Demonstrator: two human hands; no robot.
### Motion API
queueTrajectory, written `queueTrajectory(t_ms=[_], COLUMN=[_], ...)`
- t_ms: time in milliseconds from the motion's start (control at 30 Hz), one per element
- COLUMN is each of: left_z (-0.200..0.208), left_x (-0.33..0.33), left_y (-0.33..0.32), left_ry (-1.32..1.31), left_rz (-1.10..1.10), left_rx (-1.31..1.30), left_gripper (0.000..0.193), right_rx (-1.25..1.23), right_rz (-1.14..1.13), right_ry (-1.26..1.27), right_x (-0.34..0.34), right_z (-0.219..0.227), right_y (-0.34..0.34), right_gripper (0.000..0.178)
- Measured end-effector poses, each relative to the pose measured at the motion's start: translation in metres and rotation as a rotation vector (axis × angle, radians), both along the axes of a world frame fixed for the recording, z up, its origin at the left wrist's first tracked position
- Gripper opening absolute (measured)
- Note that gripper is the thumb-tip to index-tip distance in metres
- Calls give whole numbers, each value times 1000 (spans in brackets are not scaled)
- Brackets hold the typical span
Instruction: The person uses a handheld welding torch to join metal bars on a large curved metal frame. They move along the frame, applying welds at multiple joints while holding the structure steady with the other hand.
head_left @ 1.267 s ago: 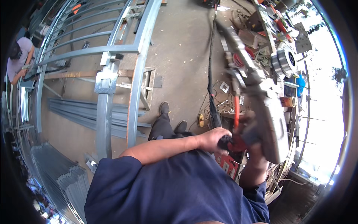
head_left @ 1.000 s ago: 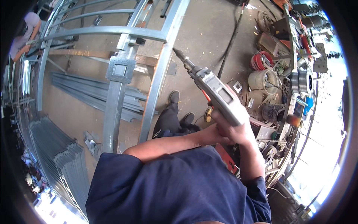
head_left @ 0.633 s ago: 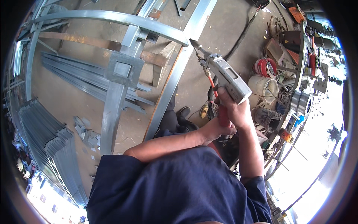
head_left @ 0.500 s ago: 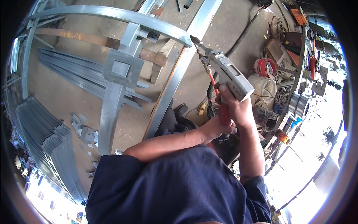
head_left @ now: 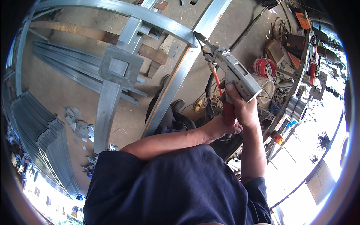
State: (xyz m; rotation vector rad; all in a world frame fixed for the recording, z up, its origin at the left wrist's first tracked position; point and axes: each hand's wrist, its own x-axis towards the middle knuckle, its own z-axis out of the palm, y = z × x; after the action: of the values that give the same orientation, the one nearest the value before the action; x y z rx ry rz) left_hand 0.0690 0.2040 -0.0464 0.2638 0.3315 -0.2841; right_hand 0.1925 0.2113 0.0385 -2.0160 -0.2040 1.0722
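A grey hand-held welding gun [head_left: 237,77] with a red grip is between my hands. My right hand [head_left: 244,110] is wrapped round its upper grip, thumb beside the grey body. Lower down, my left hand [head_left: 220,129] closes about the grip's bottom end, just below the right. The gun's dark nozzle points up and left, its tip at the corner where a curved-looking galvanized steel rail [head_left: 150,19] meets a slanting steel tube [head_left: 176,77]. An orange hose [head_left: 216,80] runs down from a brass fitting near the nozzle. Whether the tip touches the steel cannot be made out.
A square plate [head_left: 132,73] sits on a steel upright at the left. Long steel profiles [head_left: 71,65] lie on the floor, with a stack of channels [head_left: 35,129] beyond. On the right are a red bucket [head_left: 258,68], a wire spool [head_left: 296,108] and a cluttered bench.
The view has shifted slightly, so the steel frame sits a little further left and more of my legs shows. Both hands keep their hold, and the nozzle stays at the same corner.
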Motion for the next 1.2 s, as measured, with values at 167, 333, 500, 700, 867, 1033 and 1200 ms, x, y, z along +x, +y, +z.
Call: queueTrajectory(t_ms=[167,333,500,700,867,1033,1200], left_z=[9,5,4,-7,-11,-8,-8], left_x=[1,-1,0,-5,-7,-8,-6], left_y=[10,4,4,-9,-9,-6,-6], left_ry=[28,11,-10,-21,-29,-17,-17], left_rz=[-48,-45,-81,-86,-117,-115,-155], left_rx=[-24,-71,-57,-91,-72,-94,-97], left_gripper=[20,34,39,55,58,56,51], right_rx=[-28,-80,-123,-136,-92,-97,-124], right_rz=[46,33,45,43,5,16,41], right_ry=[-59,-25,-28,-40,-40,-45,-34], right_x=[-1,-2,-3,-5,-8,-8,-5], right_z=[2,10,13,13,12,12,14], right_y=[2,7,9,8,7,6,4], right_gripper=[36,38,38,34,32,33,34])
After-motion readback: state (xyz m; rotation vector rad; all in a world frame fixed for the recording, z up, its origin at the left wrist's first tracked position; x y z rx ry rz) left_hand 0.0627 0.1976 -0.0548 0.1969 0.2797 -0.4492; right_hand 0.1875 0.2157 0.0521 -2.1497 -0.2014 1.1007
